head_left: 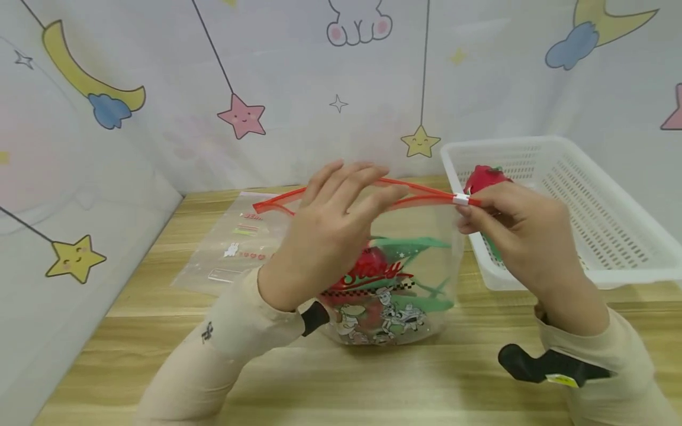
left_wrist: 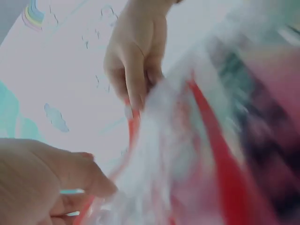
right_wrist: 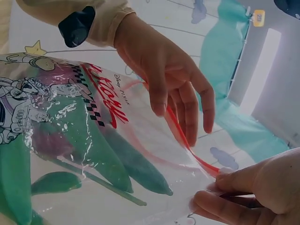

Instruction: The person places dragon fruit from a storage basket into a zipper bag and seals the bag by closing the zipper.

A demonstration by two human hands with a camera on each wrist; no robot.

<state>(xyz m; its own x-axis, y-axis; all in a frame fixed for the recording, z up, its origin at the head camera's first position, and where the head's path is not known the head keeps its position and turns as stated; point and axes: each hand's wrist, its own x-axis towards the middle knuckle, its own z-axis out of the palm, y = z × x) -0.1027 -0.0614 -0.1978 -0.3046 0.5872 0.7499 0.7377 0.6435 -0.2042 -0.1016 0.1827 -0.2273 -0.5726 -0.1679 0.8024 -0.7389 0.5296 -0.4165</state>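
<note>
A clear printed slider bag [head_left: 426, 272] stands upright on the table, with red and green objects inside, among them long green leaf-like pieces [right_wrist: 101, 150]. Its red zip edge [head_left: 426, 190] gapes in the middle. My right hand [head_left: 533, 236] pinches the bag's right top corner, thumb and forefinger at the white slider [head_left: 460, 199]. My left hand [head_left: 325, 236] is over the opening, fingers spread and fairly straight. In the right wrist view, the left thumb [right_wrist: 158, 93] lies on the near side of the zip edge and the other fingers hang behind it.
A second clear bag [head_left: 205, 266] lies flat on the left, partly behind my left arm. At the right stands a white perforated basket [head_left: 629, 274] with a red object [head_left: 482, 176] at its near left. A cartoon-printed curtain [head_left: 298, 77] hangs behind the wooden table [head_left: 144, 337].
</note>
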